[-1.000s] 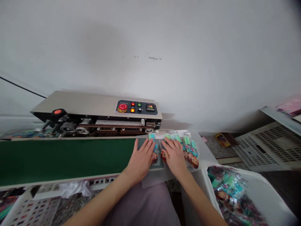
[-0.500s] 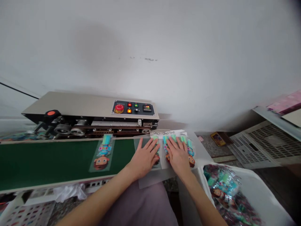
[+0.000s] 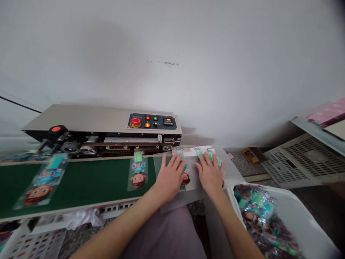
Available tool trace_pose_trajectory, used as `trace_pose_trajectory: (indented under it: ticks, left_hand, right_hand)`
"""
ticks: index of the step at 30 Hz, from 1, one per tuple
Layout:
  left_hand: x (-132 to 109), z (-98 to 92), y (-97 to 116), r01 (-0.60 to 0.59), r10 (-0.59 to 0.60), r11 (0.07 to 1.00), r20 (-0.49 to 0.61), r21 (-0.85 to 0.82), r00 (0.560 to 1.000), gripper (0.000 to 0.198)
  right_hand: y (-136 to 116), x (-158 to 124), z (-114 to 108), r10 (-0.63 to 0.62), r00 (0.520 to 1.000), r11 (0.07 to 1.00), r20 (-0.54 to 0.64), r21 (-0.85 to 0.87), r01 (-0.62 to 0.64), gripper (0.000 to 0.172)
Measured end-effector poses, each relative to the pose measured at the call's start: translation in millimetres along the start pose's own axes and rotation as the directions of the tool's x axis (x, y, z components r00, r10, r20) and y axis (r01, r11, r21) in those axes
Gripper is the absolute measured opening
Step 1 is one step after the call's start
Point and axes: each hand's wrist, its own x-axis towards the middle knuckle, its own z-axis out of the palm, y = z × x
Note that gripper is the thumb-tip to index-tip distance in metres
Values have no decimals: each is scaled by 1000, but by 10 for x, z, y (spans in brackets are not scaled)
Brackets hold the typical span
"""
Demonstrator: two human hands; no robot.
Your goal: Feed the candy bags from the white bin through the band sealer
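A band sealing machine stands against the wall, with a green conveyor belt in front of it. My left hand lies flat, fingers spread, on a clear packet printed with a cartoon face, at the belt's right end. My right hand lies flat beside it on a fanned stack of similar packets. Two packets ride the belt: one just left of my left hand, another far to the left.
A white bin full of packets sits at lower right. White slotted crates lie on the floor to the right. Another crate and crumpled plastic sit below the belt at left. The machine's control panel has lit buttons.
Packets have gone onto the belt one after another and travelled left. My left hand keeps sliding packets from the stack toward the belt; my right hand stays on the stack.
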Motion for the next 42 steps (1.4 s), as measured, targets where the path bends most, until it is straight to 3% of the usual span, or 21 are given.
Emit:
trace_pose_trajectory:
  ticks: [2, 5, 9, 12, 15, 20, 24, 27, 30, 33, 36, 42]
  left_hand:
    - [37, 105, 20, -41, 41, 999, -4, -14, 999, 52]
    - [-65, 168, -96, -28, 28, 1000, -11, -3, 1000, 52]
    - [-339, 18, -362, 41, -42, 998, 23, 40, 999, 50]
    - [-433, -153, -441, 144, -146, 985, 11, 94, 989, 49]
    - [-323, -222, -311, 174, -173, 980, -20, 92, 985, 48]
    - [46, 1, 22, -40, 41, 999, 24, -20, 999, 50]
    - [92, 188, -63, -120, 120, 993, -3, 5, 993, 52]
    - [-32, 164, -291, -160, 160, 987, 10, 27, 987, 52]
    - [-192, 25, -510, -175, 173, 984, 57, 33, 983, 53]
    - [-303, -142, -610, -87, 82, 994, 84, 62, 993, 55]
    - [-292, -228, -507, 8, -13, 997, 66, 74, 998, 59]
    - [-67, 32, -66, -140, 140, 990, 6, 1, 990, 53]
  right_hand:
    - [-8, -24, 53, 8, 999, 1000, 36, -7, -8, 49]
    - [-234, -94, 96, -10, 999, 1000, 44, 23, 9, 51]
    - [-661, -172, 34, -47, 998, 993, 46, 111, 41, 53]
    - [-793, -179, -79, -80, 996, 979, 35, 189, 72, 56]
    - [-662, -173, -154, -68, 998, 977, 5, 205, 66, 52]
    - [-205, -196, -64, -122, 991, 987, 56, 116, 115, 45]
    - [13, -190, 50, -118, 992, 990, 48, 83, 114, 46]
    - [-41, -175, 72, -178, 983, 978, 52, 122, 171, 46]
    - [-257, -165, 25, -236, 970, 956, 64, 192, 220, 45]
    - [-453, -160, -50, -245, 966, 945, 86, 242, 218, 45]
    - [-471, -166, -90, -221, 971, 953, 91, 234, 195, 46]
    - [-214, -174, -46, -151, 987, 984, 61, 103, 144, 43]
